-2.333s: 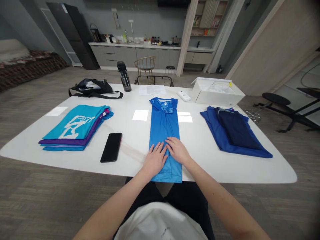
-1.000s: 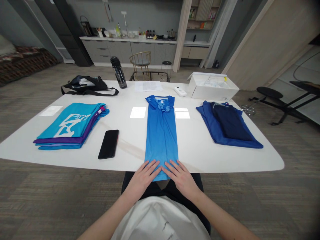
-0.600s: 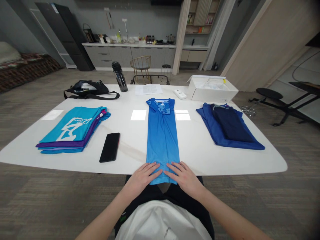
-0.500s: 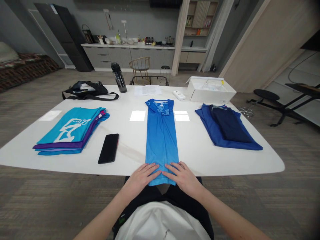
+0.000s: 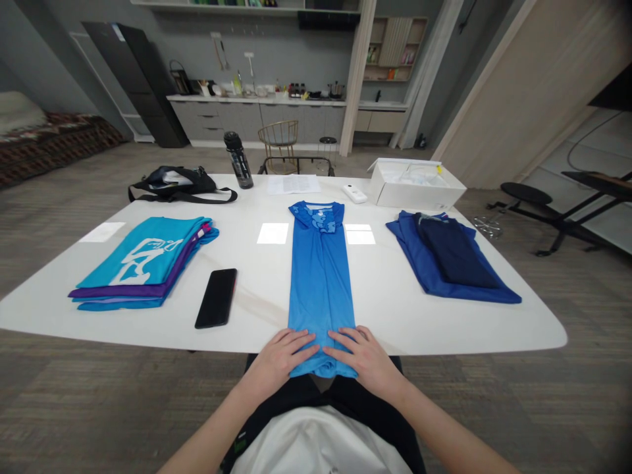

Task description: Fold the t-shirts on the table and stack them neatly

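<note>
A bright blue shirt, folded into a long narrow strip, lies down the middle of the white table with its collar at the far end. Its near hem hangs a little over the table's front edge. My left hand rests on the hem's left corner, fingers stretched out and pointing toward the middle. My right hand lies flat on the right corner in the same way. The fingertips of both hands nearly meet on the cloth.
A stack of folded teal and purple shirts and a black phone lie on the left. Dark blue garments lie on the right. At the far edge sit a white box, a bottle, a black bag and papers.
Both hands slid down the shirt from its middle part to the near hem at the table's edge. The hem now bunches slightly under my fingers.
</note>
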Tool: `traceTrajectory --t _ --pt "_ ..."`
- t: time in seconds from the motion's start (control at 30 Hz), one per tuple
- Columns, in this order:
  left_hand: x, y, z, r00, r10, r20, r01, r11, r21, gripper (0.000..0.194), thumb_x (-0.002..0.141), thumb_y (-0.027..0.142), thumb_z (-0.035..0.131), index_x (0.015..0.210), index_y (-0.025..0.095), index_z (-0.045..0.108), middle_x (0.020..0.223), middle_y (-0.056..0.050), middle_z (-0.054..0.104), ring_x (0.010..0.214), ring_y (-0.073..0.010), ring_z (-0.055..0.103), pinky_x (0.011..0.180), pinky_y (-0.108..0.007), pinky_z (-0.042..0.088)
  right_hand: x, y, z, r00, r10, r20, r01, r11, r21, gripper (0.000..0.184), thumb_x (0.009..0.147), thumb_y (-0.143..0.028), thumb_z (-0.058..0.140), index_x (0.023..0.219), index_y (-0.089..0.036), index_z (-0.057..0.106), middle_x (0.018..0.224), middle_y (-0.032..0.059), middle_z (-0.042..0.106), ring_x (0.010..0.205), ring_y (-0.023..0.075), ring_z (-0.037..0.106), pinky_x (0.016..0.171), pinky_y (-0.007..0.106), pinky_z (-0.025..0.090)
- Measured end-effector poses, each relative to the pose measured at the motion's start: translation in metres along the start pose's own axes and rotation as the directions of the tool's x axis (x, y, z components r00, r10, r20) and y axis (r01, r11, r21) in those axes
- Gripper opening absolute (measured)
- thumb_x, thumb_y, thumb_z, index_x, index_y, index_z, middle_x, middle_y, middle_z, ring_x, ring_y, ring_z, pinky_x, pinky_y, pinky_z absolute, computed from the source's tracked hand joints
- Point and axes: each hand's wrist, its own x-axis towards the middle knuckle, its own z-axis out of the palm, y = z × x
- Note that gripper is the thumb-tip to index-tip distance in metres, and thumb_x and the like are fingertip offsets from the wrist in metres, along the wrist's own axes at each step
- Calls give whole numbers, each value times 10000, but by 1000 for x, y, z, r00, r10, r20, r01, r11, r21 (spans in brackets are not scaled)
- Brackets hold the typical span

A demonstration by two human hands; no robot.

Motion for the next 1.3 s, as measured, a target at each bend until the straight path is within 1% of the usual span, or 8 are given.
traceTrajectory --t 0.3,0.5,0.6,0.73,0.93,1.0,1.07,1.3 --pt "-12 35 -20 987 54 -154 -89 968 -233 374 969 78 511 1290 220 640 1193 -53 747 1062 -207 677 959 -410 503 -18 -23 -38 988 -9 154 -42 945 325 580 951 -119 540 1474 -370 515 1512 36 538 1300 265 494 1084 474 345" --pt "12 38 -41 931 -335 -145 138 692 -708 184 967 251 622 1122 230 720 955 -39 763 855 -170 692 803 -302 535 -4 -25 -60 986 162 45 -142 659 738 286 1037 -275 485 1253 -277 671 1169 58 725 1054 195 642 968 353 478" --pt "50 15 -51 845 -532 -52 297 548 -782 192 971 351 616 1041 221 739 964 -27 758 868 -174 687 813 -288 531 23 -4 -62 925 380 -22 -204 543 815 295 1012 -420 542 1187 -247 705 1165 70 729 1065 226 661 980 369 499" --pt "109 -35 -57 780 -625 -39 300 428 -853 259 921 433 664 1000 197 739 970 -30 756 921 -198 681 856 -303 523 79 38 -70 851 524 -11 -230 391 891 384 963 -532 581 1117 -214 732 1126 55 740 1074 248 661 1010 400 492" --pt "179 -104 -49 740 -629 239 182 -154 -971 398 751 396 828 1042 141 736 1007 -114 781 922 -257 738 895 -390 570 154 112 -71 808 582 90 -193 117 974 422 857 -544 697 1082 -190 746 1016 57 773 1008 251 698 995 427 515" --pt "196 -123 -47 731 -611 302 184 -250 -951 392 729 347 843 1039 132 735 970 -126 784 906 -260 749 901 -403 579 174 135 -64 772 627 104 -206 92 974 375 857 -494 705 1068 -187 750 1024 60 777 1029 248 700 1018 429 505" --pt "212 -141 -43 705 -637 311 206 -234 -950 355 733 329 834 1009 131 733 925 -128 783 873 -260 755 885 -412 590 193 154 -57 740 664 111 -227 91 970 307 884 -430 682 1058 -186 749 1038 59 778 1026 234 704 1020 421 504" --pt "254 -199 -22 644 -754 130 320 111 -941 317 781 451 755 889 158 707 818 -82 755 770 -235 723 780 -382 581 245 198 -48 670 729 139 -339 134 931 203 943 -288 596 1004 -160 741 1042 76 773 892 193 716 920 376 543"
